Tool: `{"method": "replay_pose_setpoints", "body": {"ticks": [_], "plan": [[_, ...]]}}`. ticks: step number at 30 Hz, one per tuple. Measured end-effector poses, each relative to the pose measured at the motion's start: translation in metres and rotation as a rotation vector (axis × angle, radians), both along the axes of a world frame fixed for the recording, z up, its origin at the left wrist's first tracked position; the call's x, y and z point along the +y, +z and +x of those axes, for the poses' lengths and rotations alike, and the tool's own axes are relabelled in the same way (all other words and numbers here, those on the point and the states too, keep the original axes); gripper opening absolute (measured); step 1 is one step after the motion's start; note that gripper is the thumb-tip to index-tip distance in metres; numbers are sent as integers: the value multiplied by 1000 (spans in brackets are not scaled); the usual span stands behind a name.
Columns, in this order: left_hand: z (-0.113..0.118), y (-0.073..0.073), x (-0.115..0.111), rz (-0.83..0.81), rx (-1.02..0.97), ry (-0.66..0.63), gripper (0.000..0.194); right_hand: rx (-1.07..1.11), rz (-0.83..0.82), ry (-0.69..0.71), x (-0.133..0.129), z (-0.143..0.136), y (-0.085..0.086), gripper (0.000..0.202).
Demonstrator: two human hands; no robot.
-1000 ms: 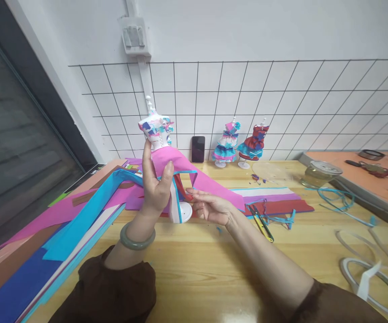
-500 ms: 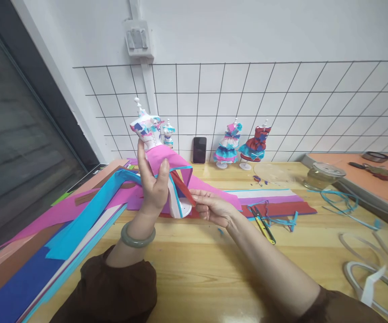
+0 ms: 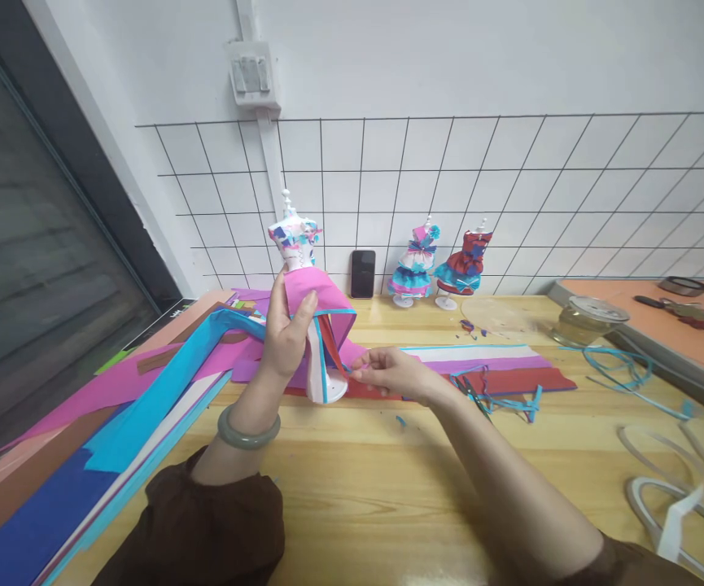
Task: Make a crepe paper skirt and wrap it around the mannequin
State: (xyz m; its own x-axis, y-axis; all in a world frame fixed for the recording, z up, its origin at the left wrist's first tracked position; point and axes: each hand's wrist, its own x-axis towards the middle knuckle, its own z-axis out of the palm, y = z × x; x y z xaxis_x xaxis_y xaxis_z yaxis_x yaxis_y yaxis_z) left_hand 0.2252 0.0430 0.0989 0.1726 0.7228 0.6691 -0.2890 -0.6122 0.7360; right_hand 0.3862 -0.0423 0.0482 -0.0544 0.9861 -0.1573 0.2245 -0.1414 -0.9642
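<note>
My left hand (image 3: 290, 338) is wrapped round the waist of a small white mannequin (image 3: 294, 236). Coloured scraps cover its bust, and a pink skirt piece (image 3: 318, 289) with a light-blue edge hangs from its waist. Below that hang a white strip with blue edging (image 3: 317, 366) and a narrow red strip (image 3: 330, 346). My right hand (image 3: 388, 373) pinches the lower end of the red strip beside the mannequin's round base (image 3: 335, 391). The exact hold is partly hidden by the fingertips.
Long coloured strips (image 3: 137, 399) lie at left, more (image 3: 510, 378) behind my right arm with scissors (image 3: 472, 392). Two dressed mannequins (image 3: 413, 268) and a phone (image 3: 362, 274) stand by the wall. A tape roll (image 3: 589, 317) and blue cord (image 3: 620, 366) are at right.
The mannequin has moved right and slightly down with my left hand, and it now stands more upright. My right hand has shifted slightly right and down along the red strip.
</note>
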Motion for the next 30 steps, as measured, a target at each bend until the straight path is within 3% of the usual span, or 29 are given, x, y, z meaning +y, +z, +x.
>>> {"method": "replay_pose_setpoints", "body": {"ticks": [3, 7, 9, 13, 21, 30], "plan": [[2, -3, 0, -111, -3, -136, 31, -104, 56, -80, -13, 17, 22, 30], [9, -9, -8, -262, 60, -341, 29, -51, 360, -381, -26, 26, 46, 28], [13, -11, -15, -290, 126, -412, 30, 28, 471, -414, -29, 23, 52, 28], [20, -10, -29, -268, 254, -530, 29, 131, 511, -317, -31, 15, 57, 30], [17, 2, -48, -193, 324, -650, 43, 92, 489, -143, -37, 14, 60, 27], [14, 5, -52, -263, 281, -644, 37, 77, 393, 32, -38, 23, 55, 34]]}}
